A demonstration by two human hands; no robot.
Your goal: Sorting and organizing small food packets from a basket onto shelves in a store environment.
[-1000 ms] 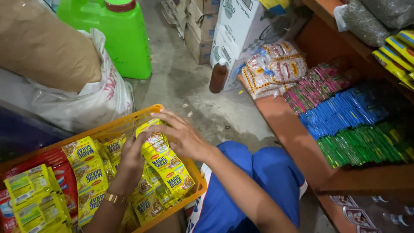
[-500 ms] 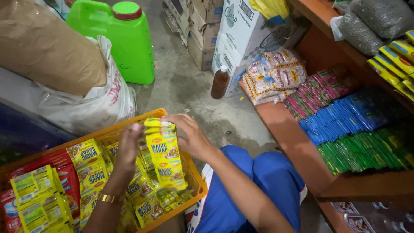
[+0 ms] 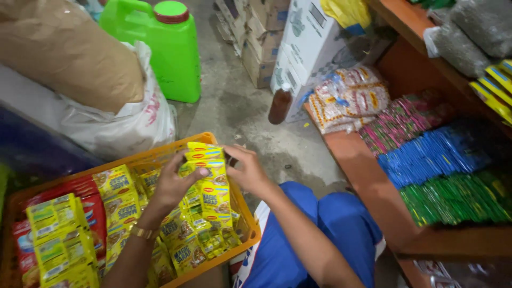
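Both hands lift a hanging strip of yellow sachets (image 3: pixel 210 184) above the orange crate (image 3: pixel 160 156): the left hand (image 3: pixel 173 184) is closed on its left edge, and the right hand (image 3: pixel 249 170) pinches its upper right edge. More yellow sachets (image 3: pixel 120 200) and what look like red packets (image 3: pixel 85 202) fill the crate, which sits beside a green jug (image 3: pixel 162 48).

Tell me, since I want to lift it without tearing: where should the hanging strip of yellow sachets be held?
Take the strip of yellow sachets at its top end, from both sides, as the left hand and right hand do: it hangs limp, joined sachet to sachet, over the orange crate.
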